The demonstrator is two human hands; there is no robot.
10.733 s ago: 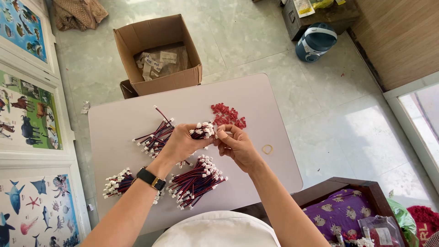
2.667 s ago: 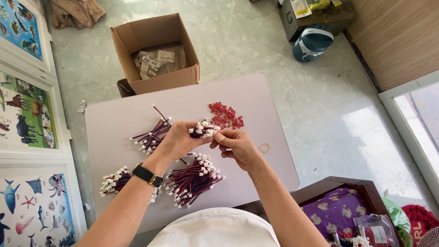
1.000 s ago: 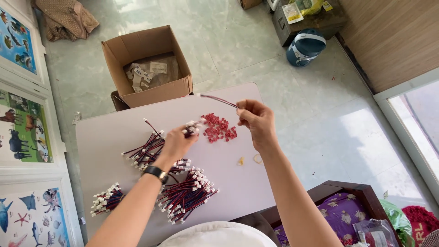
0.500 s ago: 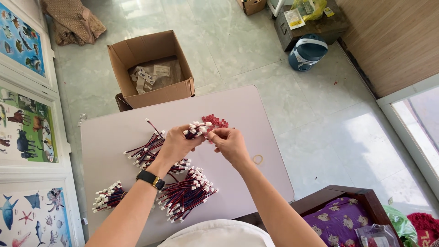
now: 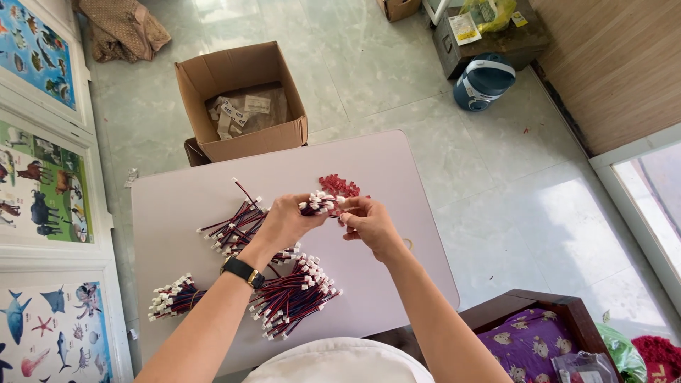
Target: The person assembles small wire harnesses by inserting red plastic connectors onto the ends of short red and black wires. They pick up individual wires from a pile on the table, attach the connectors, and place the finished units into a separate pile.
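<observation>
Hands gripping a wire bundle above the worktop (image 5: pixel 397 170).
Left hand (image 5: pixel 284 221) is clasping the wire bundle (image 5: pixel 320 204); right hand (image 5: pixel 369 223) is pinching its connector end.

Bright, even daylight fills the room; a sunlit patch glares on the floor tiles (image 5: pixel 567 213) at right. Shadows stay soft beneath the table (image 5: pixel 397 163). Focus is sharp throughout, with mild wide-angle bending at the edges.
</observation>
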